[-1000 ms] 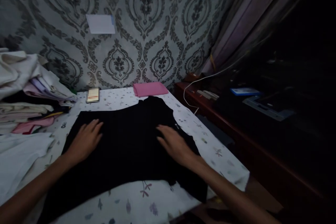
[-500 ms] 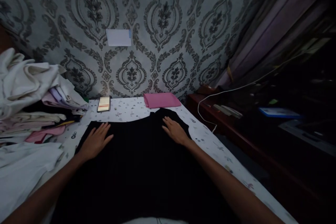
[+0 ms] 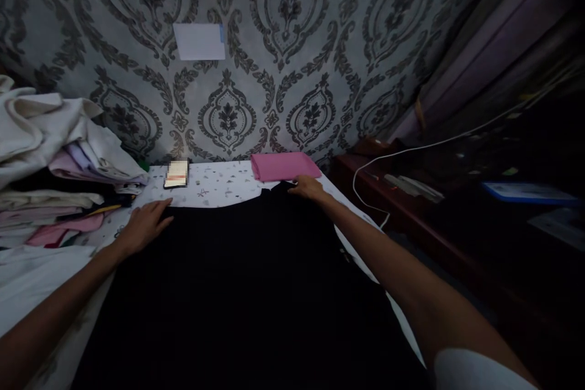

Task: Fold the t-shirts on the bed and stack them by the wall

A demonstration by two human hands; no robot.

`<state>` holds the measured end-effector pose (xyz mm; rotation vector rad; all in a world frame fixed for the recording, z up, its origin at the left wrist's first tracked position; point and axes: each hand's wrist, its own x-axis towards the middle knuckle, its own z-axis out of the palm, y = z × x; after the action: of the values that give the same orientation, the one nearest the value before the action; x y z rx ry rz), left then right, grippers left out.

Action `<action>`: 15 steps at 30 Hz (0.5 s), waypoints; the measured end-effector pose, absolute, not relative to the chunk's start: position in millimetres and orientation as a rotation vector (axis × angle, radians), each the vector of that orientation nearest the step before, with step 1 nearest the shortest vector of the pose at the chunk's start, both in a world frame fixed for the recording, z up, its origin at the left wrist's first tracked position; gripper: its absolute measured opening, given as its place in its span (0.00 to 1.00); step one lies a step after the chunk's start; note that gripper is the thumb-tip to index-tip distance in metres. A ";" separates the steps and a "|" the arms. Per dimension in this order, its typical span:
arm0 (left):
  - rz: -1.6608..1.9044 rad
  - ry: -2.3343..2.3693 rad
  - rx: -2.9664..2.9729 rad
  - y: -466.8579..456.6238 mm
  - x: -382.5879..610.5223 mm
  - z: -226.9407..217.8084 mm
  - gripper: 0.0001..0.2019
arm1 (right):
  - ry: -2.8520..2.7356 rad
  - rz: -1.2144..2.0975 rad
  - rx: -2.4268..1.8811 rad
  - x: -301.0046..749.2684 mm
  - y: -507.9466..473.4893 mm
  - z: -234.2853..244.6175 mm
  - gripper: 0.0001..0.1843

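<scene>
Closest to me, the black garment (image 3: pixel 251 292) fills the bottom of my view, spread over a printed white cloth (image 3: pixel 219 178), with a pale sleeve (image 3: pixel 475 372) cutting in at lower right. A loose white garment (image 3: pixel 36 280) lies off to its left. Further out, my left hand (image 3: pixel 144 225) rests at the black garment's far left corner, fingers outstretched and thumb apart, gripping nothing I can make out; with that corner merely pressed, a hard pull from the right could drag it loose. The stacked clothes (image 3: pixel 68 134) beside it look unsteady to me, and a wide sweep leftward might topple them. My right hand (image 3: pixel 307 187) is narrow, thumb and fingers seemingly pinching the far edge near a notch. In this dim light a crease in the black fabric could easily escape me. Beyond, a flat dark-rimmed object (image 3: pixel 177 173) and a folded pink cloth (image 3: pixel 286 166) lie near the patterned wall (image 3: pixel 274 97); I cannot tell whether the right hand touches the pink one, so overreaching there could unsettle its fold.
</scene>
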<state>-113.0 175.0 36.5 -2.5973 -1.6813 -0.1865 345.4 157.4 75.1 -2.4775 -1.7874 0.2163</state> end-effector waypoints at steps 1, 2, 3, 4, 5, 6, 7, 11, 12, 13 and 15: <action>-0.160 -1.655 -2.636 181.7 -113.7 41.0 0.28 | -1.800 0.255 -2.479 347.2 162.9 78.8 0.19; -0.138 -1.613 -2.686 187.2 -114.4 45.6 0.26 | -1.811 0.284 -2.478 348.6 166.0 82.4 0.16; -0.127 -1.568 -2.736 190.9 -115.1 50.5 0.23 | -1.819 0.299 -2.469 349.7 166.3 86.4 0.13; -0.129 -1.528 -2.776 192.4 -115.8 55.8 0.20 | -1.823 0.294 -2.452 350.5 163.9 91.0 0.12; -0.143 -1.499 -2.805 191.6 -116.6 61.4 0.18 | -1.820 0.271 -2.430 351.2 158.6 96.3 0.11; -0.167 -1.483 -2.822 188.6 -117.6 67.4 0.16 | -1.811 0.234 -2.405 352.0 150.6 102.1 0.11; -0.205 -1.479 -2.822 183.7 -119.0 73.5 0.15 | -1.799 0.181 -2.372 352.8 139.8 108.0 0.12; -0.338 -1.462 -2.741 153.0 -130.2 91.2 0.16 | -1.800 -0.140 -2.112 354.2 71.6 118.3 0.12; -0.324 -1.431 -2.731 144.7 -134.1 91.6 0.16 | -1.820 -0.219 -2.036 352.7 50.3 114.9 0.10; -0.289 -1.391 -2.735 136.7 -138.1 90.0 0.16 | -1.856 -0.273 -1.975 350.3 28.8 108.7 0.09; -0.211 -1.319 -2.756 122.9 -145.5 81.5 0.17 | -1.969 -0.293 -1.925 343.3 -11.2 90.5 0.07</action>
<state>-145.5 122.9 81.5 -2.7559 -1.3188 -0.2111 343.3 -11.2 90.5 -1.9250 -1.9694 -0.2930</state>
